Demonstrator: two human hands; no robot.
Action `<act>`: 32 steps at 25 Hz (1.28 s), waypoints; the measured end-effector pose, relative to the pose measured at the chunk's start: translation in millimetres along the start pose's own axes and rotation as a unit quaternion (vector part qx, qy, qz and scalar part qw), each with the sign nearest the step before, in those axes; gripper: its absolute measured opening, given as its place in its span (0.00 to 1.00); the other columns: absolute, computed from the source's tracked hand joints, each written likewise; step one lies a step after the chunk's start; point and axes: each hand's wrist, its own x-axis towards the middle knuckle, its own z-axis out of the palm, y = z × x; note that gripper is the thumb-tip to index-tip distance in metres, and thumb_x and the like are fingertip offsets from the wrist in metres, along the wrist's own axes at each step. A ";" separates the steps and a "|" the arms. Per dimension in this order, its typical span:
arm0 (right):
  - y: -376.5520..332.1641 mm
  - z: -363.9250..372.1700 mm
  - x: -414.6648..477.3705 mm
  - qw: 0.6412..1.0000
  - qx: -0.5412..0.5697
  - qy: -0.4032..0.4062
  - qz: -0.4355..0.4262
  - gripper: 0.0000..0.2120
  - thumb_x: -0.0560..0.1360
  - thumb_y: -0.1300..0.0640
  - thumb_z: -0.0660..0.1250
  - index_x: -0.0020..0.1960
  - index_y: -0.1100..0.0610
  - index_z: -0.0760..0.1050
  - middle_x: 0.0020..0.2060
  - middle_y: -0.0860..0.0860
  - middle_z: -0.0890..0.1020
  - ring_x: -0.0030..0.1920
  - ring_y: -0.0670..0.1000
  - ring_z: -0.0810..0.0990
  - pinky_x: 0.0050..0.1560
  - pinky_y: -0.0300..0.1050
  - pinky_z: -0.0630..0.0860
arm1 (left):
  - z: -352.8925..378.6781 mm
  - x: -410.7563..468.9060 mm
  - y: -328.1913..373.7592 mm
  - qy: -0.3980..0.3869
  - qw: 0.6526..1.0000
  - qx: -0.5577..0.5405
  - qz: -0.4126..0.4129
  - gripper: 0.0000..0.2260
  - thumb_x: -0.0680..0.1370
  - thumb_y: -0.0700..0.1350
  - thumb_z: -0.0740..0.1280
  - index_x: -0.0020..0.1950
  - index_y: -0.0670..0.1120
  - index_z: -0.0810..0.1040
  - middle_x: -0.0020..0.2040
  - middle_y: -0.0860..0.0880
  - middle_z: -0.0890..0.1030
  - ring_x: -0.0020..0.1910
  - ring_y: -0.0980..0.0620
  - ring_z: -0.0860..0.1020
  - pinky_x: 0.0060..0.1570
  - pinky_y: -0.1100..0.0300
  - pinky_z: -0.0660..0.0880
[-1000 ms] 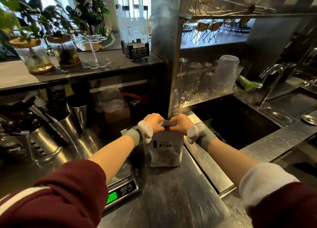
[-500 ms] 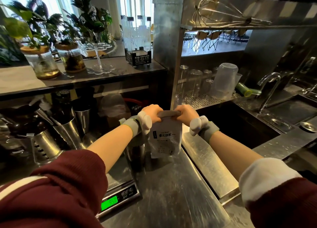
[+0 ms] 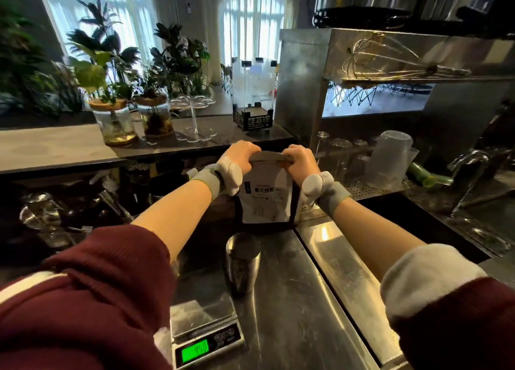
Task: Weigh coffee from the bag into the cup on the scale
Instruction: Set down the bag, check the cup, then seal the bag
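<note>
Two pinches on the top strip of the coffee bag [image 3: 264, 199], by left hand [image 3: 241, 153] and right hand [image 3: 299, 157], upright just beyond the cup [image 3: 242, 261] on the scale [image 3: 203, 316]. Pull apart evenly, then tip slowly over the cup, eyes on the green display [image 3: 195, 346].

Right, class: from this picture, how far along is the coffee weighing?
Done: the cup stands at the far end of the scale, whose display is lit. In hand: the left hand and right hand grip the top of the bag, upright behind the cup; its mouth is hidden. Left: pouring from the bag into the cup to weight.
</note>
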 end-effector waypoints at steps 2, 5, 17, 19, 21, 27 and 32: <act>-20.7 10.4 9.5 0.999 0.025 0.006 -0.018 0.08 0.74 0.69 0.64 0.49 0.68 0.81 0.49 0.65 0.79 0.52 0.62 0.76 0.51 0.48 0.70 | -9.5 -12.5 -20.6 0.031 0.999 0.008 -0.026 0.15 0.72 0.29 0.59 0.54 0.39 0.78 0.53 0.37 0.81 0.54 0.38 0.77 0.48 0.51 0.71; -53.0 35.9 20.2 0.997 0.059 0.011 -0.046 0.08 0.73 0.70 0.65 0.47 0.69 0.81 0.47 0.66 0.79 0.50 0.64 0.77 0.49 0.50 0.72 | -22.1 -37.9 -53.0 0.057 0.997 0.023 -0.056 0.14 0.72 0.29 0.59 0.53 0.38 0.78 0.53 0.37 0.81 0.55 0.38 0.77 0.50 0.49 0.72; -168.3 148.9 26.9 0.976 0.150 -0.089 -0.130 0.07 0.72 0.66 0.70 0.48 0.68 0.81 0.47 0.65 0.80 0.50 0.63 0.78 0.48 0.46 0.70 | -44.2 -153.0 -170.0 0.036 0.982 0.053 -0.180 0.08 0.72 0.33 0.62 0.49 0.36 0.77 0.51 0.36 0.81 0.54 0.39 0.77 0.51 0.49 0.71; -181.3 169.6 24.0 0.974 0.150 -0.110 -0.127 0.08 0.72 0.67 0.68 0.50 0.68 0.81 0.48 0.65 0.80 0.52 0.63 0.78 0.51 0.49 0.71 | -40.1 -168.0 -187.3 0.025 0.979 0.048 -0.195 0.08 0.73 0.33 0.62 0.49 0.35 0.77 0.51 0.37 0.81 0.54 0.39 0.77 0.51 0.50 0.70; -190.8 187.4 19.7 0.973 0.143 -0.124 -0.133 0.08 0.73 0.68 0.67 0.50 0.69 0.81 0.48 0.66 0.80 0.52 0.63 0.78 0.53 0.52 0.71 | -34.8 -180.2 -199.2 0.007 0.976 0.043 -0.211 0.08 0.73 0.34 0.63 0.50 0.35 0.77 0.52 0.37 0.81 0.55 0.40 0.77 0.52 0.51 0.71; -210.5 229.3 6.5 0.967 0.147 -0.174 -0.111 0.09 0.74 0.70 0.64 0.51 0.67 0.80 0.50 0.64 0.80 0.54 0.61 0.77 0.53 0.47 0.71 | -14.5 -208.0 -228.1 -0.017 0.964 0.019 -0.266 0.08 0.74 0.35 0.62 0.51 0.37 0.77 0.53 0.38 0.80 0.55 0.40 0.77 0.54 0.49 0.72; -212.6 247.3 0.5 0.956 0.153 -0.232 -0.095 0.08 0.73 0.69 0.64 0.50 0.67 0.80 0.49 0.63 0.82 0.49 0.58 0.78 0.51 0.48 0.74 | 2.0 -217.0 -247.5 -0.054 0.958 0.014 -0.281 0.08 0.74 0.35 0.62 0.51 0.37 0.77 0.53 0.38 0.80 0.54 0.40 0.77 0.53 0.47 0.75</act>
